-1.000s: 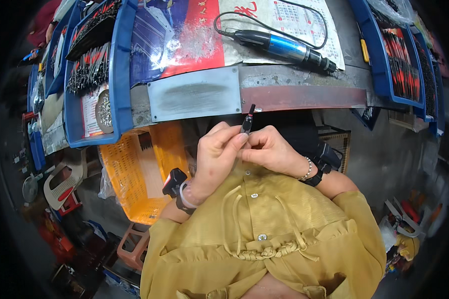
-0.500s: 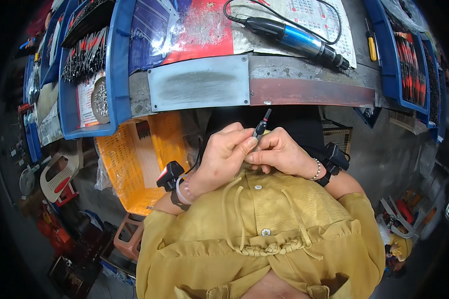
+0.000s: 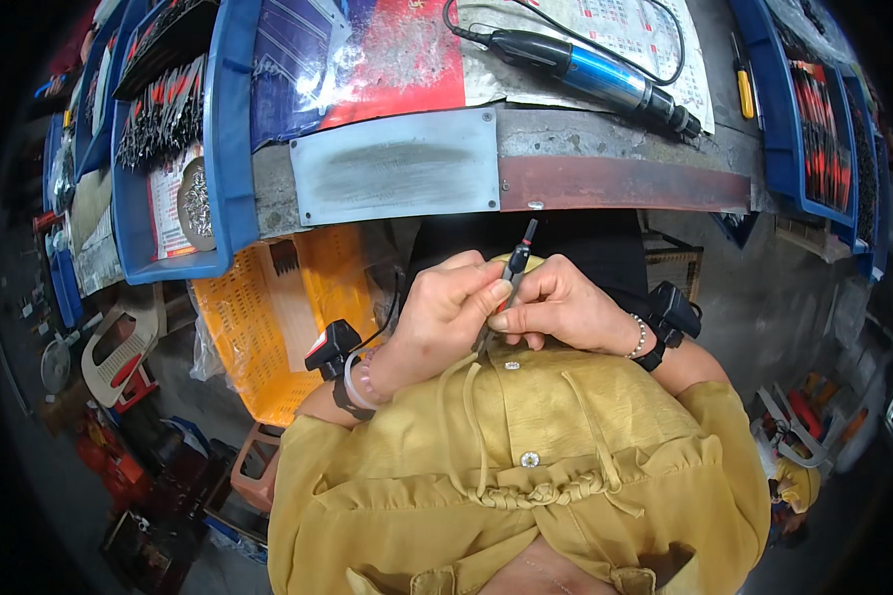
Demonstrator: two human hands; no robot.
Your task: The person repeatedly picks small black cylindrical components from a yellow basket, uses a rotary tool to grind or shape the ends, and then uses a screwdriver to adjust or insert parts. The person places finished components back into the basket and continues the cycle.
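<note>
A slim, dark pen-like tool [image 3: 519,260] with a narrow tip and a thin red ring stands tilted between my hands, tip toward the bench. My left hand [image 3: 445,309] pinches its middle between thumb and fingers. Closed at the lower part of it is my right hand [image 3: 568,305], thumb against forefinger. A bit of orange-red shows between the two hands; most of the lower end is covered by fingers. Both hands are held in front of my chest, just short of the bench's front edge.
A blue and black electric screwdriver [image 3: 595,74] with its cable lies on the bench. Blue bins [image 3: 233,129] of red and black slender parts stand left and right, one with a dish of small metal pieces [image 3: 196,203]. An orange basket [image 3: 253,337] sits below left; a yellow-handled screwdriver [image 3: 743,91] lies right.
The pen-like tool has come slightly lower and more orange-red shows between my hands. My right fingers have shifted a little along its lower part. The bench view has moved slightly.
</note>
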